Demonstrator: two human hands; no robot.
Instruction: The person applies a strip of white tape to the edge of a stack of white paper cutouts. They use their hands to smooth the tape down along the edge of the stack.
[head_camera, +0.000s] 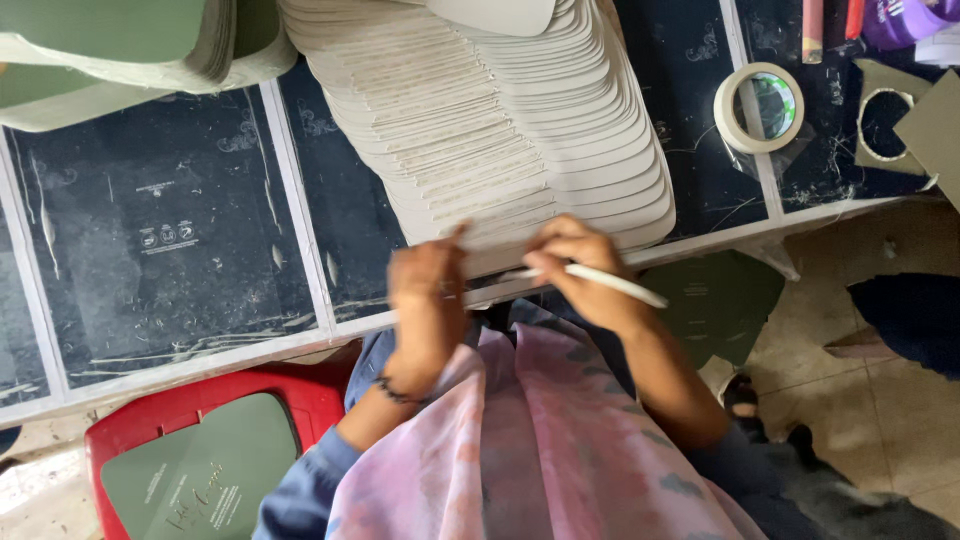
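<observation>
Gripping a white pen (600, 281) between its curled fingers, the right hand (583, 272) rests against the near edge of a fanned stack of cream card cutouts (500, 130), while the left hand (428, 285), just beside it, pinches the lowest cards of that stack with thumb raised. Beyond both hands the stack spreads across the dark counter (160, 240), with a roll of masking tape (758, 107) well off past the right hand, green card cutouts (130, 45) far beyond the left hand, and a red stool (200, 400) holding a green card (200, 475) below the left forearm.
</observation>
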